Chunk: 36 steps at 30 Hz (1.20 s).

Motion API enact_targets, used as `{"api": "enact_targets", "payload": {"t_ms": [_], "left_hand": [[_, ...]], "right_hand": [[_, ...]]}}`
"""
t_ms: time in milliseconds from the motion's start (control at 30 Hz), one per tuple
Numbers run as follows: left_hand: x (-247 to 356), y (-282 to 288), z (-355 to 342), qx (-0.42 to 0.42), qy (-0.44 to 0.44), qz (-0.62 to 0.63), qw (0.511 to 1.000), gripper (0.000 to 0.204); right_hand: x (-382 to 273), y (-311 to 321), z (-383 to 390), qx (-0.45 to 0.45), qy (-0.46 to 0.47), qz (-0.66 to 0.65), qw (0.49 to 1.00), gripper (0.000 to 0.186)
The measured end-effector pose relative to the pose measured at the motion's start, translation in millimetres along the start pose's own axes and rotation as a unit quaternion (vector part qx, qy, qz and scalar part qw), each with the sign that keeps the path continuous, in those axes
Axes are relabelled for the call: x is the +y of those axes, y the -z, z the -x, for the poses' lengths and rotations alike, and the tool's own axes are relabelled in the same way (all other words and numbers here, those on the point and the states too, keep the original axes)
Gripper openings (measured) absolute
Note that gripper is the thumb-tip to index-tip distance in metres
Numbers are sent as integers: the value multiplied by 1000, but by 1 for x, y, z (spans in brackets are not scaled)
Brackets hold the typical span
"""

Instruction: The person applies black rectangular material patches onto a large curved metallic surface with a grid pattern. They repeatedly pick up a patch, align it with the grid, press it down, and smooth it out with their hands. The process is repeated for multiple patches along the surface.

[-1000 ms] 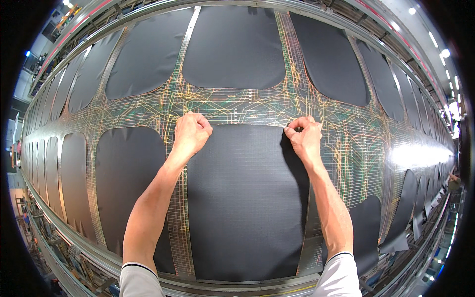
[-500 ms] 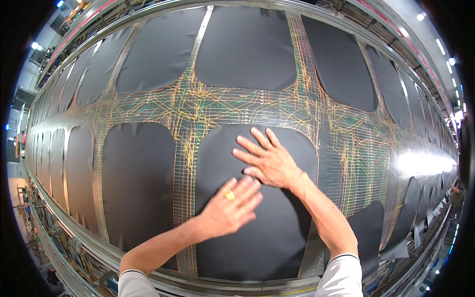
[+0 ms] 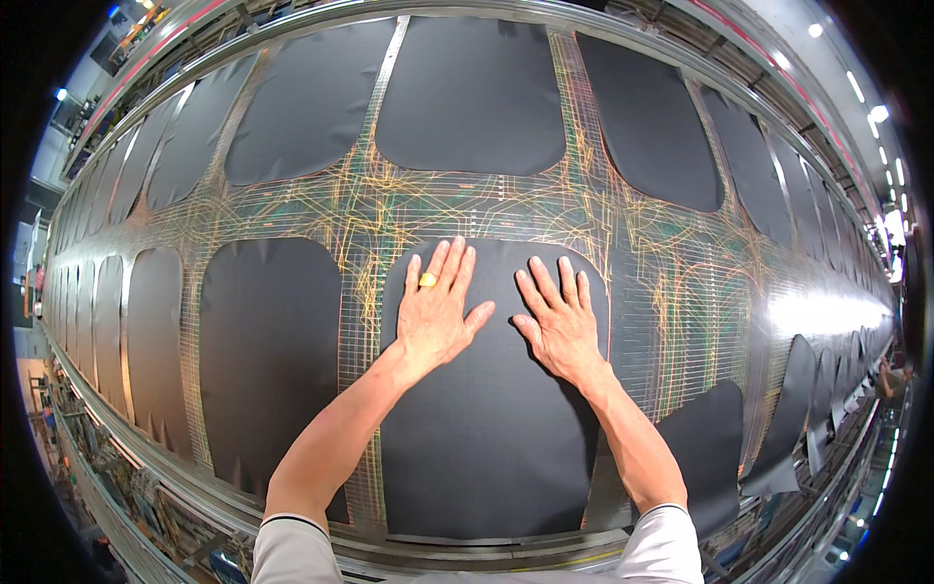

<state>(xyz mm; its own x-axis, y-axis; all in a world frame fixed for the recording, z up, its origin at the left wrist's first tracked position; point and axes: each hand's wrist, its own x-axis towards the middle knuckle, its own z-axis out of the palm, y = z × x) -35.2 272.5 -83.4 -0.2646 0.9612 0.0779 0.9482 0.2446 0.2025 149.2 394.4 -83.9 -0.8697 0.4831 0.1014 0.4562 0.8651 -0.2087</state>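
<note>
A large black sheet (image 3: 486,438) with rounded far corners lies on the long table in front of me. My left hand (image 3: 434,310) rests palm down near its far left corner, fingers stretched out, with a yellow ring on one finger. Near the far right corner my right hand (image 3: 559,326) is also palm down, its fingers spread and thumb pointing inward. Neither hand grips anything. Beneath the sheet's edges, the table surface (image 3: 467,206) carries a dense pattern of orange, yellow, green and white lines.
Another black sheet (image 3: 272,360) lies to the left, and more (image 3: 472,97) form a far row. At the right, a sheet (image 3: 705,448) lies askew, with curled ones (image 3: 783,428) beyond it. Metal rails (image 3: 175,487) edge the table. A person (image 3: 890,380) stands at the far right.
My left hand has moved forward and left, from beside my right hand to the sheet's far left part. My right hand has shifted right and turned its fingers more forward.
</note>
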Motion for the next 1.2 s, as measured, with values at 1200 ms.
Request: {"api": "enact_targets", "payload": {"t_ms": [1200], "left_hand": [[33, -11, 42, 20, 40, -66, 997, 57]], "right_hand": [[-58, -38, -5, 219, -182, -56, 957, 67]]}}
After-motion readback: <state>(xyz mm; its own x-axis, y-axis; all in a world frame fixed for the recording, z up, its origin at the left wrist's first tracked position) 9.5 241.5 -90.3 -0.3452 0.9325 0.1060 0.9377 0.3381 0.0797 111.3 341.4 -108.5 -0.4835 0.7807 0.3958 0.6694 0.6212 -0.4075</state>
